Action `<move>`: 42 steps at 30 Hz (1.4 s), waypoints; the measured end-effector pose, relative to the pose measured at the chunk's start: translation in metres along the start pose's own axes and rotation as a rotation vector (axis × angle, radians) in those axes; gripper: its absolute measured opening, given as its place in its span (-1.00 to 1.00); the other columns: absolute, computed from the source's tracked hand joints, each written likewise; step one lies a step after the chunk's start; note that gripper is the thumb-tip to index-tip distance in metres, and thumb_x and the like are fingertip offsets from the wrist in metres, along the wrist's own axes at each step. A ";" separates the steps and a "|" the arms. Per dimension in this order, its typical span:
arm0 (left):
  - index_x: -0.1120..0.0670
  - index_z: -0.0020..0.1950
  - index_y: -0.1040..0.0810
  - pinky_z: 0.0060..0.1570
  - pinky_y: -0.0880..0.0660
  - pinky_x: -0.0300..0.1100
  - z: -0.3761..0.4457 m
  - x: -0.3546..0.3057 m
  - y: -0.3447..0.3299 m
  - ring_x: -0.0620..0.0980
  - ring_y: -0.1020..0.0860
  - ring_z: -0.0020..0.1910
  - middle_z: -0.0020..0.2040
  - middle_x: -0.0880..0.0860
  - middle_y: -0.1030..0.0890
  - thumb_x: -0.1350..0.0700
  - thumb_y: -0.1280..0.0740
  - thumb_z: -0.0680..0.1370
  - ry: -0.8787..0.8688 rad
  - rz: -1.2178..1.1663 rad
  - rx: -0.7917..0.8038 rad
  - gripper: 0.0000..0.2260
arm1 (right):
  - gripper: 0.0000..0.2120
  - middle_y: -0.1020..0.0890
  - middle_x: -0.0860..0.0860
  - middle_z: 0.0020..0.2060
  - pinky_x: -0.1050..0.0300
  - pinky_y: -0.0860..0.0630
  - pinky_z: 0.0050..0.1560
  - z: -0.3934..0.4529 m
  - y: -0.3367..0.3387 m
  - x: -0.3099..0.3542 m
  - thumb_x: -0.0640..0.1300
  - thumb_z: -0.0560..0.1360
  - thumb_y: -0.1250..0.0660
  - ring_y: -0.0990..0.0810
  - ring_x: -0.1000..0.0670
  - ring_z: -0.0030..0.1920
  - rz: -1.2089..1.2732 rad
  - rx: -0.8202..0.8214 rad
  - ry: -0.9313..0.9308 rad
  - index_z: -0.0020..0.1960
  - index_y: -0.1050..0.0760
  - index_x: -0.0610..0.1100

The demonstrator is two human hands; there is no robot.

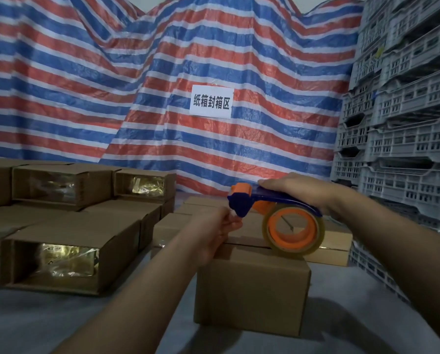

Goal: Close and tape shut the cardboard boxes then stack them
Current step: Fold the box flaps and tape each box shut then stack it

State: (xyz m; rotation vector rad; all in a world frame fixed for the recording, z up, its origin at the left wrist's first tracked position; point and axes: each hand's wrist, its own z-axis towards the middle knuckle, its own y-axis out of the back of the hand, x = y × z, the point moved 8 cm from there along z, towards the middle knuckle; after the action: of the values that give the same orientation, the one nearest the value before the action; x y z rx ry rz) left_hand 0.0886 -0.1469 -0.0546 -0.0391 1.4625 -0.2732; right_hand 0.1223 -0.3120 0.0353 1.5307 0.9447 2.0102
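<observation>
A closed cardboard box (252,290) stands on the grey floor just in front of me. Above its top hangs a blue and orange tape dispenser (272,208) with a clear tape roll (294,229). My right hand (303,190) grips the dispenser's blue handle from above. My left hand (218,231) sits at the box's top left edge, and its fingertips pinch at the dispenser's front end, where the tape end comes out. More closed boxes (333,246) lie behind the near one.
Several open-ended boxes (68,254) with gold packets inside are stacked at the left. Grey plastic crates (402,123) tower on the right. A striped tarp (137,85) with a white paper sign (211,101) hangs behind.
</observation>
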 end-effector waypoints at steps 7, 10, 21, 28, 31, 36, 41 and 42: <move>0.08 -0.08 -0.48 -0.20 -0.35 -0.22 0.000 0.000 0.006 -0.10 -0.44 -0.32 -0.32 0.04 -0.51 0.24 -0.11 0.64 0.000 -0.029 -0.160 -0.80 | -0.55 -0.67 0.02 -0.36 0.24 -0.49 -0.28 -0.007 0.007 0.001 0.26 0.62 -0.20 -0.59 0.10 -0.41 -0.134 0.020 -0.034 -0.06 -0.59 -0.11; 0.12 -0.13 -0.45 -0.16 -0.46 -0.18 -0.002 0.006 0.014 -0.06 -0.42 -0.29 -0.32 0.05 -0.47 0.24 -0.10 0.66 0.044 -0.132 -0.215 -0.78 | -0.54 -0.68 -0.04 -0.30 0.14 -0.51 -0.15 -0.012 0.019 -0.008 0.24 0.61 -0.22 -0.59 0.03 -0.34 -0.121 0.005 -0.042 -0.02 -0.62 -0.15; 0.17 -0.03 -0.47 0.22 -0.50 0.15 -0.004 0.010 0.020 -0.02 -0.50 -0.16 -0.14 0.11 -0.48 0.25 -0.15 0.64 0.071 -0.459 -0.328 -0.87 | -0.58 -0.62 -0.04 -0.38 0.28 -0.47 -0.40 -0.021 0.025 -0.002 0.20 0.59 -0.24 -0.55 0.08 -0.46 -0.014 0.125 -0.060 -0.06 -0.57 -0.17; 0.18 -0.13 -0.47 -0.14 -0.49 -0.09 -0.005 0.011 0.025 0.00 -0.46 -0.29 -0.30 0.09 -0.46 0.24 -0.18 0.62 0.027 -0.487 -0.333 -0.84 | -0.62 -0.63 0.07 -0.43 0.35 -0.45 -0.41 -0.017 0.010 -0.002 0.22 0.58 -0.29 -0.56 0.14 -0.45 -0.088 0.062 -0.002 -0.18 -0.57 -0.08; 0.21 -0.07 -0.52 -0.06 -0.56 -0.06 -0.007 0.007 0.035 0.03 -0.54 -0.22 -0.23 0.12 -0.55 0.19 -0.27 0.61 -0.008 -0.350 -0.368 -0.88 | -0.65 -0.65 0.11 -0.42 0.39 -0.44 -0.44 -0.016 0.008 -0.001 0.21 0.59 -0.28 -0.58 0.19 -0.45 -0.127 0.061 -0.003 -0.10 -0.57 -0.07; 0.21 -0.13 -0.60 -0.16 -0.45 -0.10 -0.015 0.006 0.074 0.07 -0.53 -0.21 -0.13 0.17 -0.61 0.10 -0.34 0.57 -0.104 0.239 -0.470 -0.81 | -0.67 -0.62 0.16 -0.46 0.45 -0.41 -0.45 -0.007 -0.004 0.009 0.21 0.61 -0.26 -0.55 0.23 -0.48 -0.246 0.094 0.028 -0.13 -0.55 -0.01; 0.14 -0.22 -0.59 -0.26 -0.31 -0.18 -0.014 0.011 0.084 0.00 -0.40 -0.35 -0.30 0.10 -0.50 0.05 -0.37 0.55 -0.078 0.325 -0.432 -0.79 | -0.65 -0.62 0.15 -0.44 0.43 -0.41 -0.42 -0.002 -0.009 0.012 0.25 0.59 -0.26 -0.54 0.22 -0.47 -0.300 0.129 0.007 -0.16 -0.55 0.01; 0.14 -0.22 -0.59 -0.29 -0.31 -0.19 -0.012 0.010 0.084 -0.02 -0.40 -0.37 -0.31 0.09 -0.49 0.05 -0.37 0.55 -0.086 0.334 -0.431 -0.79 | -0.65 -0.61 0.15 -0.44 0.43 -0.41 -0.42 -0.001 -0.008 0.011 0.25 0.59 -0.26 -0.53 0.22 -0.47 -0.307 0.128 0.004 -0.16 -0.55 0.01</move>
State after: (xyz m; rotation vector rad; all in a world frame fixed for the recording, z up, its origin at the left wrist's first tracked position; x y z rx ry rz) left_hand 0.0912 -0.0660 -0.0819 -0.1513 1.3944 0.3147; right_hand 0.1173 -0.2987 0.0364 1.3488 1.2477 1.7661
